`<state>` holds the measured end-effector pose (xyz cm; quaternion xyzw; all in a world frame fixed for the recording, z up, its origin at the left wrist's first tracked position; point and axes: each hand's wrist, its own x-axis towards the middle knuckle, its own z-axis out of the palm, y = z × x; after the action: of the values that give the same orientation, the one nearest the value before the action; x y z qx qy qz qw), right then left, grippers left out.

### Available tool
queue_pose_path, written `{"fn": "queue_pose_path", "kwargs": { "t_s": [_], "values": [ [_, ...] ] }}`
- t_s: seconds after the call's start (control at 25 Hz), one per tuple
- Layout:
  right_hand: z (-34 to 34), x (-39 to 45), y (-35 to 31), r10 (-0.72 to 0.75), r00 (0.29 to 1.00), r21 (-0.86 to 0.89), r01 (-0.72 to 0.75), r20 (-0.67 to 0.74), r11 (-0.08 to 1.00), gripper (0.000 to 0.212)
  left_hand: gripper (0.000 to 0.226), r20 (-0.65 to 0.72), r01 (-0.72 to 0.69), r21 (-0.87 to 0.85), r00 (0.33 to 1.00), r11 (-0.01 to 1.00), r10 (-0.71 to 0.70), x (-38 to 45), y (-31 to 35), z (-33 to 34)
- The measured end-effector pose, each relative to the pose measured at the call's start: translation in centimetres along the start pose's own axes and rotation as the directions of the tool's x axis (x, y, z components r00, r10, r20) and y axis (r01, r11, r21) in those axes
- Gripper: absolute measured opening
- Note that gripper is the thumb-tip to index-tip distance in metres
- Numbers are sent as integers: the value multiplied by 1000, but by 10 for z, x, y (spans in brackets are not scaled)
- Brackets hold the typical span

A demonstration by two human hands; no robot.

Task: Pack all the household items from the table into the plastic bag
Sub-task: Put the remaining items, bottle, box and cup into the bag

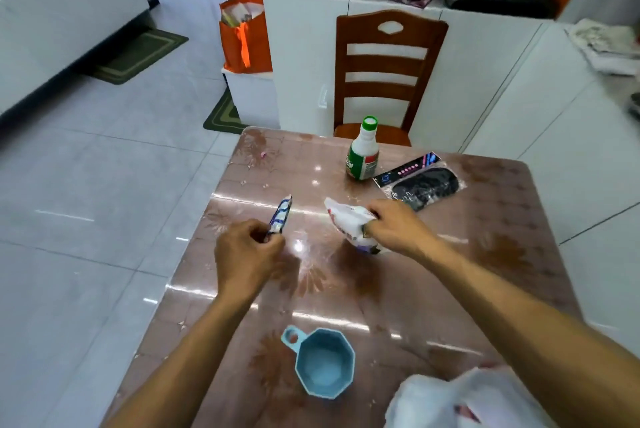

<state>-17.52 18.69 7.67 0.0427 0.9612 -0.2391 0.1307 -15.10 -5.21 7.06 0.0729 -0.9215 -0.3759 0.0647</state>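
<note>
My left hand (pixel 247 253) is closed around a small blue-and-white packet (pixel 281 216), held edge-up above the table (pixel 512 254). Over the table's middle, my right hand (pixel 394 230) grips a soft white packet (pixel 348 220) with purple print. A white plastic bag (pixel 460 400) lies crumpled at the near right edge, partly under my right forearm. A light blue octagonal cup (pixel 323 363) with a looped handle stands near the front. At the far side stand a white-and-green bottle (pixel 363 150) and a black item in clear packaging (pixel 422 183).
A wooden chair (pixel 388 71) is pushed in at the table's far side, in front of white cabinets. An orange bag (pixel 244 36) sits on a low white box to the left. Tiled floor runs along the table's left side.
</note>
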Motion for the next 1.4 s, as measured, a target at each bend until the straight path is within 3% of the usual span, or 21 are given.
{"fn": "queue_pose_path", "kwargs": {
  "t_s": [0.04,0.08,0.12,0.2,0.28,0.36,0.44,0.52,0.6,0.68,0.76,0.84,0.88,0.92,1.0,1.12,1.28,1.4],
  "values": [
    [-14,-21,0,70,997,211,-62,-29,975,8,6,-22,18,-91,1000,996,-20,-12,15,-18],
    [-30,-45,1,147,988,459,-109,-47,881,5,9,-28,9,-173,1000,985,-14,-27,30,-33],
    [-48,-73,3,225,971,686,-111,-78,719,5,12,-29,-14,-236,1000,972,7,-47,47,-47],
    [-88,-131,10,312,936,911,22,-164,412,12,17,-44,-58,-325,998,944,46,-89,81,-73],
    [-124,-186,22,334,916,974,200,-223,102,29,19,-51,-98,-373,995,922,85,-130,114,-98],
    [-152,-241,37,340,916,931,297,-215,-213,41,19,-66,-165,-413,986,896,151,-169,145,-119],
    [-160,-302,53,303,944,906,239,-132,-350,35,18,-82,-241,-448,970,861,229,-212,176,-132],
    [-141,-354,72,278,960,897,108,17,-428,43,15,-88,-319,-485,944,814,318,-255,202,-137],
    [-119,-396,83,248,955,885,-29,161,-465,48,15,-101,-430,-452,895,782,434,-293,217,-135],
    [-108,-428,95,245,944,868,-78,223,-491,45,13,-114,-611,-316,784,726,611,-327,218,-125],
    [-111,-453,112,269,944,873,-38,191,-486,38,7,-54,-799,-163,594,580,803,-359,210,-103],
    [-125,-468,126,292,946,897,5,139,-442,52,6,131,-921,-3,386,390,913,-381,194,-69],
    [-132,-471,132,308,944,915,14,121,-404,56,6,243,-947,61,322,317,915,-387,185,-51],
    [-139,-473,137,316,944,931,28,96,-365,51,6,329,-951,101,308,291,893,-390,176,-35],
    [-145,-475,143,325,945,952,58,45,-300,35,9,445,-932,115,357,343,821,-389,160,-22],
    [-138,-471,144,339,941,958,110,-15,-263,25,28,479,-901,172,429,397,766,-385,147,-27],
    [-121,-454,136,355,932,951,172,-72,-258,32,87,595,-815,377,577,439,560,-371,142,-35],
    [-121,-449,127,394,906,946,250,-153,-208,39,97,552,-761,444,648,473,524,-360,135,-33]
  ]
}}
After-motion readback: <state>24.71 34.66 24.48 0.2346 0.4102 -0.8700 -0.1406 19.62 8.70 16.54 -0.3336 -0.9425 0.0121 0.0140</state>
